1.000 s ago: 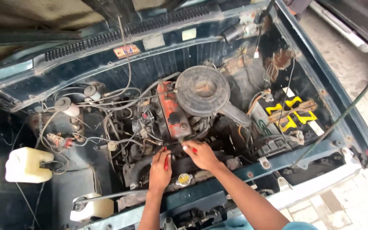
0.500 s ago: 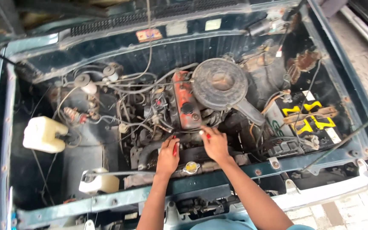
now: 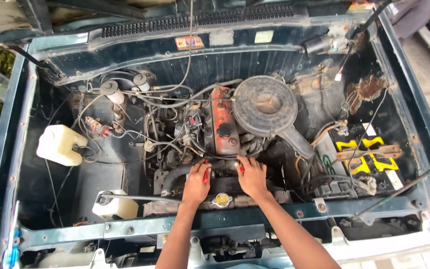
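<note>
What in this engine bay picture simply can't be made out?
- Head view: what the left hand and right hand touch; the hands cover it.
- Whether either hand holds a tool: too small, hidden by fingers.
- Front of the radiator cap area: hidden below the crossbar.
- Battery underside: hidden by the clamp.

Both hands rest side by side low in the engine bay, the left hand (image 3: 195, 183) beside the right hand (image 3: 251, 177), just behind the radiator cap (image 3: 222, 200). The valve cover (image 3: 223, 127) lies behind them, the air cleaner (image 3: 264, 105) to its right, the battery (image 3: 367, 160) farther right, and the reservoir (image 3: 59, 144) far left.
</note>
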